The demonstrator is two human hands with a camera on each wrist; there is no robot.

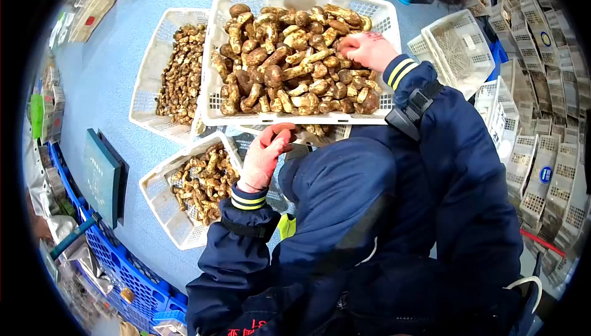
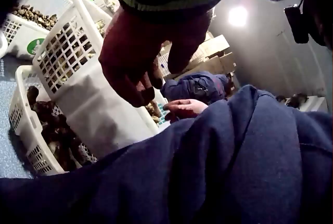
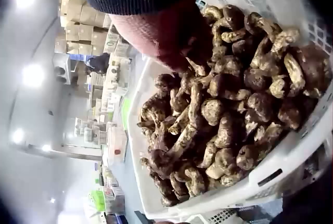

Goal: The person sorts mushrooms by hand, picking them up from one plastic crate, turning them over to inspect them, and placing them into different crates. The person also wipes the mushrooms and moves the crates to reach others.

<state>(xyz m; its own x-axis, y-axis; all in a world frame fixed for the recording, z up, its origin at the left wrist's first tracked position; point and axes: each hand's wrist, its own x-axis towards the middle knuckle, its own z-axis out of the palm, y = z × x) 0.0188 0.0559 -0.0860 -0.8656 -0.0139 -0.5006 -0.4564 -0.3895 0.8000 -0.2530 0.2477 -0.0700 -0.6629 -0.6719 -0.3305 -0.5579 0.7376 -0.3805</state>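
Note:
A large white basket [image 1: 301, 119] holds a heap of brown mushrooms [image 1: 274, 76]. My right hand [image 1: 369, 51] reaches into its back right part, with fingers bent down onto the mushrooms. In the right wrist view, a pale stem [image 3: 197, 67] shows by the fingers of the right hand [image 3: 166, 34]; whether they grip it is hidden. My left hand [image 1: 266, 156] is at the large basket's front edge, fingers loosely bent and holding nothing. The left wrist view shows that left hand [image 2: 145, 52] beside the white basket [image 2: 67, 52].
A basket of small mushrooms [image 1: 181, 77] lies left of the large one, and another with mushrooms [image 1: 203, 185] at front left. Nested baskets [image 1: 458, 50] stand at right. A dark teal box [image 1: 103, 179] lies far left, near a blue crate [image 1: 123, 262]. Another person [image 2: 200, 87] is in the background.

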